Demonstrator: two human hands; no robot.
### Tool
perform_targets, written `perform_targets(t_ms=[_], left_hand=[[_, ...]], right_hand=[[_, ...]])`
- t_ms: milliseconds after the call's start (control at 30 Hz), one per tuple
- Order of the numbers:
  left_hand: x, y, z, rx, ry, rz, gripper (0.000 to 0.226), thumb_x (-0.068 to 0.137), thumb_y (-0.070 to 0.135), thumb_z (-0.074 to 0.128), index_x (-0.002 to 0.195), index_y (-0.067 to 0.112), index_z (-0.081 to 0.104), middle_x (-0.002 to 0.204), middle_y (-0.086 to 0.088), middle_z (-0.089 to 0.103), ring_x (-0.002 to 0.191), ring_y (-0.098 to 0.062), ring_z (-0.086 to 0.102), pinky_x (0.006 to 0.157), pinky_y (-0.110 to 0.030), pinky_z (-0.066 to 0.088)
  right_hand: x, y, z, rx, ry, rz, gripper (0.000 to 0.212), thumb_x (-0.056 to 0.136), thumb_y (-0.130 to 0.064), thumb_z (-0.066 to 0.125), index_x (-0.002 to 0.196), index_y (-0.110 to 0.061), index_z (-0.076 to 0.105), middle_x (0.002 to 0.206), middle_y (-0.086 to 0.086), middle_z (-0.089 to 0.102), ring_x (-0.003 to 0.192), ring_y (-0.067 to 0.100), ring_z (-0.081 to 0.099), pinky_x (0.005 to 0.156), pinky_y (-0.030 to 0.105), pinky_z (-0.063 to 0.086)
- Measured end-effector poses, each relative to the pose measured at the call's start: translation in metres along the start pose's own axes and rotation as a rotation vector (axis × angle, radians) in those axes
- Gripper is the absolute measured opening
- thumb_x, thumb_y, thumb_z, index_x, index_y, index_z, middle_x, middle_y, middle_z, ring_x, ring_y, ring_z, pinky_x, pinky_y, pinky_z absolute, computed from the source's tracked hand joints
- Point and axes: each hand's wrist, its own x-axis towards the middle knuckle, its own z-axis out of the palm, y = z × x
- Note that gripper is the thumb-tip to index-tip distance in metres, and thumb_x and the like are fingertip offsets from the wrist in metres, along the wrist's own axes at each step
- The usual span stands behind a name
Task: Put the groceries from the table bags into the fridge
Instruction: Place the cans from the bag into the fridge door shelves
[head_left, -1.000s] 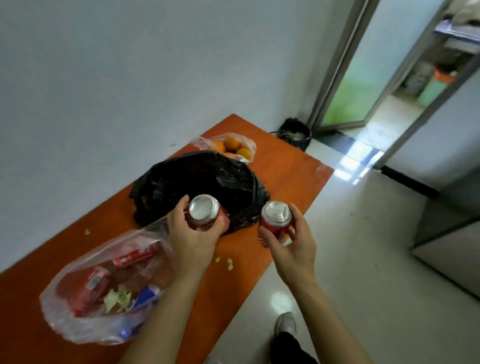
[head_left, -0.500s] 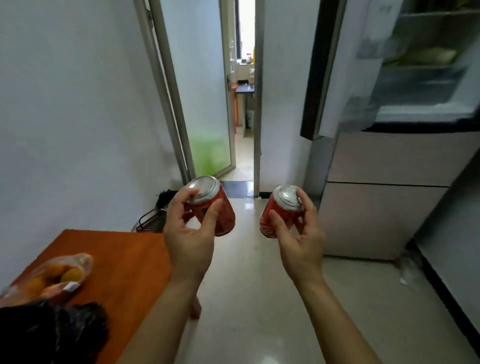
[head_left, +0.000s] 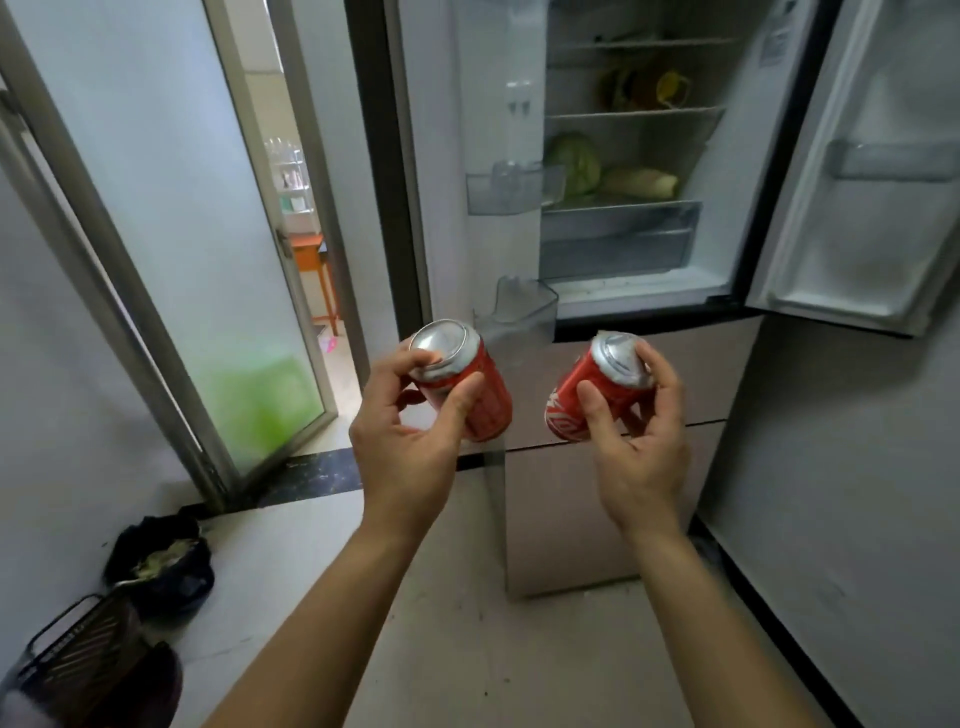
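My left hand (head_left: 410, 441) grips a red soda can (head_left: 483, 395) with a silver top, tilted toward me. My right hand (head_left: 641, 447) holds a second red soda can (head_left: 576, 400), also tilted. Both cans are held at chest height in front of the open fridge (head_left: 618, 218). Its two upper doors stand wide open. A green cabbage (head_left: 574, 161) and a pale vegetable (head_left: 641, 182) lie on a lower shelf, and yellow items (head_left: 644, 88) sit on the shelf above. The table and bags are out of view.
The left fridge door carries clear door bins (head_left: 514, 187); the right door (head_left: 878, 171) swings out at the upper right. Closed beige drawers (head_left: 571, 499) sit below. A glass door (head_left: 171, 218) leads left to another room. A black bin (head_left: 161, 566) and a wire basket (head_left: 78, 654) stand on the floor.
My view has swung right from the table to the open fridge, and I am closer to it. Both hands have kept their cans throughout.
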Motion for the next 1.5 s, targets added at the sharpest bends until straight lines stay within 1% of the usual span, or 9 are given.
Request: perform_targets(t_ms=[200,367,467,567,800,900,1067,1200,1500], left_hand=[[0.075,-0.064,0.083,-0.094,-0.057,0.111,0.041,0.08,0.02,0.082,0.112,0.022,0.057,0.13,-0.002,0.059,0.119,-0.017,0.059,0.094,-0.034,0.056],[0.132,-0.114,0.13,-0.063,-0.094,0.2,0.037,0.08,0.026,0.08,0.108,0.018,0.056,0.136,-0.004,0.056,0.127,-0.015,0.054,0.098,-0.045,0.053],[0.147,-0.136,0.147,0.018,-0.085,0.226,0.035,0.079,0.021,0.082,0.103,0.009,0.059,0.134,-0.011,0.058,0.127,-0.019,0.055,0.097,-0.044,0.053],[0.153,-0.155,0.163,0.098,-0.08,0.248,0.036,0.079,0.022,0.08,0.105,0.007,0.06,0.135,-0.013,0.057,0.128,-0.019,0.054,0.101,-0.037,0.052],[0.15,-0.177,0.195,0.324,0.028,0.215,0.043,0.083,0.031,0.073,0.114,0.005,0.059,0.135,-0.016,0.057,0.128,-0.018,0.053,0.105,-0.018,0.044],[0.15,-0.172,0.211,0.444,0.146,0.146,0.045,0.081,0.03,0.078,0.113,0.004,0.059,0.133,-0.012,0.057,0.122,-0.023,0.057,0.103,-0.025,0.048],[0.154,-0.161,0.226,0.576,0.259,-0.062,0.034,0.08,0.025,0.08,0.106,0.026,0.057,0.118,0.001,0.066,0.106,-0.014,0.064,0.09,-0.027,0.053],[0.158,-0.158,0.228,0.691,0.206,-0.259,0.031,0.081,0.028,0.08,0.101,0.03,0.056,0.1,0.015,0.066,0.092,-0.007,0.064,0.079,-0.027,0.052],[0.162,-0.162,0.222,0.923,0.022,-0.301,0.03,0.084,0.037,0.072,0.104,0.021,0.056,0.103,0.0,0.066,0.093,-0.021,0.062,0.076,-0.037,0.051]], right_hand=[[0.101,0.041,0.018,-0.118,0.141,-0.073,0.054,0.089,-0.031,0.073,0.135,-0.039,0.047,0.125,-0.026,0.052,0.113,-0.001,0.058,0.089,0.015,0.05],[0.178,0.068,0.038,-0.132,0.215,-0.089,0.049,0.088,-0.035,0.074,0.127,-0.051,0.047,0.122,-0.028,0.054,0.111,0.001,0.06,0.086,0.022,0.055],[0.21,0.092,0.046,-0.051,0.184,-0.051,0.05,0.089,-0.032,0.074,0.13,-0.044,0.048,0.129,-0.012,0.059,0.115,0.006,0.061,0.091,0.03,0.056],[0.234,0.12,0.054,0.038,0.083,-0.004,0.051,0.088,-0.033,0.075,0.13,-0.042,0.048,0.135,0.0,0.058,0.119,0.015,0.062,0.095,0.041,0.056],[0.276,0.176,0.079,0.282,-0.185,0.082,0.051,0.086,-0.028,0.072,0.129,-0.039,0.046,0.133,0.01,0.059,0.118,0.02,0.063,0.093,0.035,0.056],[0.296,0.193,0.085,0.292,-0.351,0.086,0.051,0.087,-0.028,0.074,0.127,-0.045,0.047,0.133,0.0,0.059,0.118,0.017,0.062,0.094,0.036,0.056],[0.32,0.208,0.093,0.236,-0.68,0.027,0.054,0.087,-0.029,0.075,0.128,-0.048,0.046,0.12,-0.041,0.053,0.118,-0.004,0.056,0.095,0.026,0.054],[0.326,0.219,0.098,0.12,-0.835,-0.046,0.054,0.087,-0.029,0.077,0.133,-0.037,0.05,0.118,-0.032,0.057,0.112,-0.01,0.056,0.096,0.021,0.051],[0.312,0.222,0.105,-0.034,-0.892,-0.106,0.051,0.086,-0.041,0.073,0.13,-0.04,0.048,0.124,-0.009,0.063,0.11,0.012,0.062,0.094,0.04,0.055]])
